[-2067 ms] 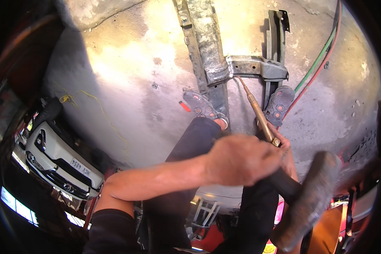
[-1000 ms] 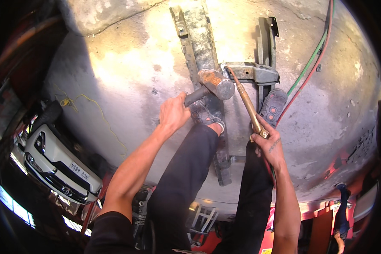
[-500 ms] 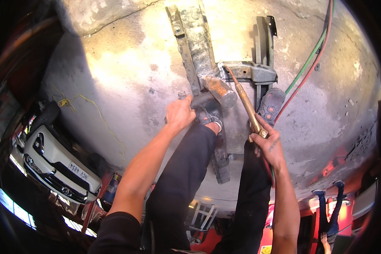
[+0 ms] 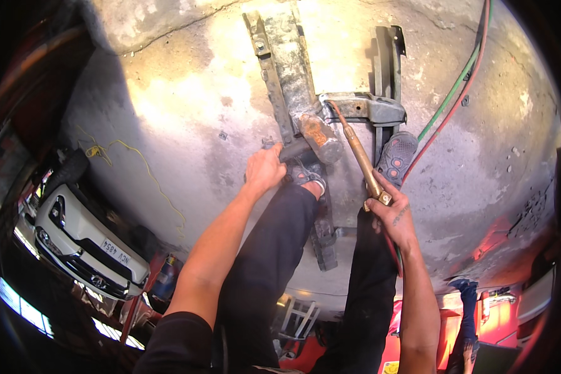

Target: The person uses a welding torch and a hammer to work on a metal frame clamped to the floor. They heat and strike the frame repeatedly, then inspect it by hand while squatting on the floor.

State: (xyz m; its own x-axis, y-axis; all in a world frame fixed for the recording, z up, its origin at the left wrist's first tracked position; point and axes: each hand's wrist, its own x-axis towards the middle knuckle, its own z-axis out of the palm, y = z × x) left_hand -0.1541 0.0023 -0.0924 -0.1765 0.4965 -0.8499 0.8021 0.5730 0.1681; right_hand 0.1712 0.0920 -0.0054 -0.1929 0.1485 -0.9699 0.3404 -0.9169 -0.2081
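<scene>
My left hand (image 4: 265, 169) is closed round the dark handle of a rusty sledgehammer (image 4: 318, 136), whose head lies over the long steel beam (image 4: 288, 59), near its junction with a crosswise metal bracket (image 4: 380, 109). My right hand (image 4: 388, 209) grips a brass cutting torch (image 4: 360, 153). The torch's thin copper tip reaches the whitish joint at the bracket's left end; I cannot tell if it touches or has a flame. My left shoe (image 4: 306, 174) is below the hammer, my right shoe (image 4: 397, 159) beside the bracket's lower side.
Green and red hoses (image 4: 458, 100) run along the right. A white vehicle (image 4: 87, 249) and a loose yellow cord (image 4: 131, 143) are at the left. A co-worker's legs (image 4: 467, 311) show at lower right, by red objects. A metal frame (image 4: 300, 318) sits beyond my legs.
The hammer has swung from low right, near my body, up and left to the beam, shifting slightly down lately. The torch tip moved a little up and left. A co-worker's legs came into clearer view.
</scene>
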